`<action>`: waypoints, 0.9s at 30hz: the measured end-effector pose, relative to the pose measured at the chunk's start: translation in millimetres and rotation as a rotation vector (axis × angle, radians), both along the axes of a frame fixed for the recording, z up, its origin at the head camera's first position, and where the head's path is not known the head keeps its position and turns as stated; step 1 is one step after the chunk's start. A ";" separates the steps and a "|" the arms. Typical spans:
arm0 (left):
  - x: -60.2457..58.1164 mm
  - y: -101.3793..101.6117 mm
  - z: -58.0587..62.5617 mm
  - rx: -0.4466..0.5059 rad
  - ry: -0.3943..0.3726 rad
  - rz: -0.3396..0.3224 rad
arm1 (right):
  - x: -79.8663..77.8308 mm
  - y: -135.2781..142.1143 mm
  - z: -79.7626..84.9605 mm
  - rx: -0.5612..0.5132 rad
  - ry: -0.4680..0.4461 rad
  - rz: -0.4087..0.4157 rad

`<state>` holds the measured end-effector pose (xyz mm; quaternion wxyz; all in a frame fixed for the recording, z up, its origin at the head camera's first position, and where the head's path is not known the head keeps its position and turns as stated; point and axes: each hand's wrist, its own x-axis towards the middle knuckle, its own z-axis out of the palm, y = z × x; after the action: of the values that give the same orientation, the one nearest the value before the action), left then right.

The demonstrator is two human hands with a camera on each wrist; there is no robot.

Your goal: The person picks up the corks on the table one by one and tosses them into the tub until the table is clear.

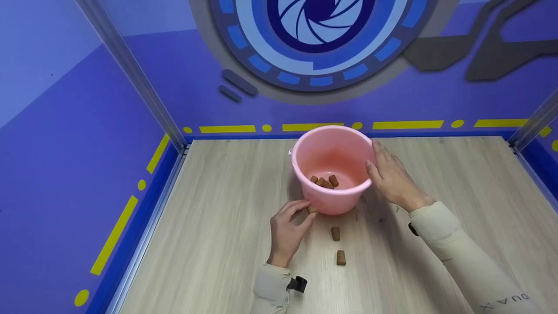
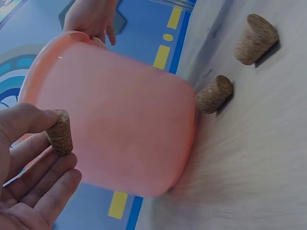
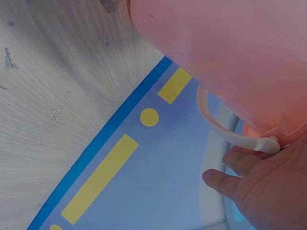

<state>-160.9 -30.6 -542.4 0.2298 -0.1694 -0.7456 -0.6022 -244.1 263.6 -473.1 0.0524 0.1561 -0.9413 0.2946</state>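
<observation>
My left hand (image 1: 285,233) pinches a tapered brown cork (image 2: 60,133) between thumb and fingers, outside the front wall of a pink bucket (image 1: 333,203). In the left wrist view the cork overlaps the bucket wall, near the rim. My right hand (image 1: 394,179) holds the bucket's right rim, thumb at the edge and fingers along the outside. In the right wrist view that hand is beside the joint of the pale handle (image 3: 223,132). Several corks (image 1: 327,182) lie together on the bucket floor.
Two corks lie on the wooden table (image 1: 218,226) in front of the bucket: a nearer cork (image 1: 341,257) and a farther cork (image 1: 335,233). Behind the table rises a blue-purple printed wall (image 1: 174,78); another wall (image 1: 65,152) bounds the left side.
</observation>
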 end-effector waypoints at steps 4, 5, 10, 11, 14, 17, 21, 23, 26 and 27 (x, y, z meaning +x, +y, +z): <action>-0.4 -1.2 5.9 0.000 0.013 0.014 | -0.4 -0.1 -0.4 -0.010 0.014 -0.003; -0.2 -1.4 7.5 -0.003 0.015 0.018 | -0.3 -0.3 -0.4 -0.014 0.019 -0.003; 0.5 -1.6 15.7 -0.014 0.024 0.037 | 0.7 -0.8 -0.1 -0.029 0.037 0.003; 0.4 -1.5 17.4 -0.016 0.028 0.040 | 0.8 -0.8 -0.1 -0.029 0.039 0.003; -0.4 -0.7 22.5 -0.020 0.045 0.042 | 1.0 -1.5 -0.3 -0.033 0.039 0.000; -2.1 0.6 27.8 -0.032 0.077 0.040 | 0.5 -2.1 -0.6 -0.031 0.036 -0.003; -4.9 1.9 34.3 -0.046 0.123 0.048 | -0.2 -2.3 -0.6 -0.024 0.031 -0.003; -5.1 2.3 37.2 -0.049 0.138 0.058 | -0.3 -2.1 -0.5 -0.021 0.026 -0.002; -5.0 3.1 42.0 -0.062 0.165 0.072 | -0.3 -1.4 -0.5 -0.018 0.024 -0.002; -4.8 3.6 43.9 -0.069 0.171 0.076 | -0.3 -1.1 -0.7 -0.018 0.027 -0.002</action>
<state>-165.7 -27.0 -498.6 0.3090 -0.1996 -0.7494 -0.5506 -244.4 262.4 -473.8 0.0668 0.1587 -0.9380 0.3008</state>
